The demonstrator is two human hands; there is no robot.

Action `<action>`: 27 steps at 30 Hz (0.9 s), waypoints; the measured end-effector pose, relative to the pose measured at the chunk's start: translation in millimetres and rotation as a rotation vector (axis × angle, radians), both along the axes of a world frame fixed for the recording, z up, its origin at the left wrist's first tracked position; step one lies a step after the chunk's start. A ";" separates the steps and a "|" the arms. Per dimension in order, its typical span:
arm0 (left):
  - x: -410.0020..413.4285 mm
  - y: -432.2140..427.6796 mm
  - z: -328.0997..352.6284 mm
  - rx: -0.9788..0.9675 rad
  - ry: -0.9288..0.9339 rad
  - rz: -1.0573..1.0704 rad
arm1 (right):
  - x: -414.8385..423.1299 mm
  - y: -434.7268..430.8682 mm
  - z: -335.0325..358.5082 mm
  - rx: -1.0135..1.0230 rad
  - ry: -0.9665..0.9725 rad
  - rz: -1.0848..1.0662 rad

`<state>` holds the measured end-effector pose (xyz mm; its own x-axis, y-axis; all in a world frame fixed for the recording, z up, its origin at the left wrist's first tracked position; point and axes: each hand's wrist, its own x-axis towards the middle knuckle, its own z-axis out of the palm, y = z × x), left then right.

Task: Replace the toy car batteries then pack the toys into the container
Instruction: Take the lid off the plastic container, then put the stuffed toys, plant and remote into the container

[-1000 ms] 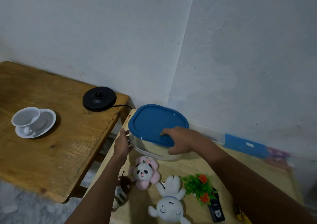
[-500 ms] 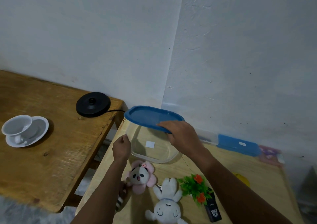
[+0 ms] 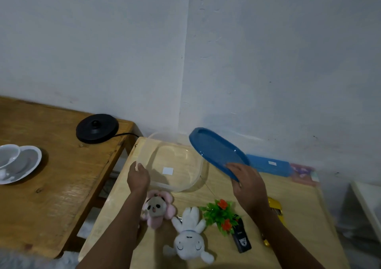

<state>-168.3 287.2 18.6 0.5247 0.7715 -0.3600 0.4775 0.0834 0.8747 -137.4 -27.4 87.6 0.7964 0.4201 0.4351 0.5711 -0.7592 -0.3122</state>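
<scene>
The container [image 3: 144, 151] is a clear plastic tub with a rounded-rectangular outline and low, smooth walls. It stands upright and open at the far left corner of the light, pale-grained wooden worktop [image 3: 299, 217]. A small white square label [image 3: 168, 170] shows through its near wall.

Left hand [image 3: 137, 178]: at the container's near-left rim, fingers curled over the edge and gripping it.

Right hand [image 3: 247, 184]: right of the container, pinching the near edge of the lid [image 3: 216, 151] with the thumb on top. The lid is smooth blue plastic, rounded-rectangular with a raised rim. It is off the container and held in the air beside the container's right side, tilted so its far-left end sits highest.

Items near the container, on the person's side of it:
- Panda plush [image 3: 157, 209], soft and fuzzy with a pink petal collar, just beside the near wall and partly behind the left forearm.
- White rabbit plush [image 3: 189, 237], lying on its back with its ears toward the container.
- Artificial plant [image 3: 220, 215], green plastic leaves with red flowers.
- Small black box [image 3: 242, 240], rectangular, touching the plant.

The toy car [image 3: 275, 209] is glossy yellow, lies well right of the container and is largely hidden by the right forearm.

A flat blue case [image 3: 270, 164] lies right of the container against the wall.

Left of the container, a darker wooden worktop [image 3: 61, 176] carries a round black kettle base [image 3: 97, 127] and a white cup on a saucer [image 3: 12, 159].
</scene>
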 end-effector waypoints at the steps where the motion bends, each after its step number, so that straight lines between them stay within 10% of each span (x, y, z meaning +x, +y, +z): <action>1: 0.0 0.4 -1.1 -0.004 0.000 0.004 | -0.9 -10.7 -6.8 -0.060 -0.006 -0.013; 21: -11.3 0.6 10.3 0.005 0.094 -0.076 | 3.8 -58.5 -64.1 -0.786 0.664 -0.119; 27: -32.5 2.5 18.9 0.152 0.067 -0.245 | 7.1 -52.1 -43.6 -0.693 0.765 -0.106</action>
<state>-200.8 289.7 37.6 0.6808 0.6726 -0.2901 0.5241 -0.1706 0.8344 -130.3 -79.5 43.9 0.8055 0.2969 -0.5129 0.3237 -0.9454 -0.0387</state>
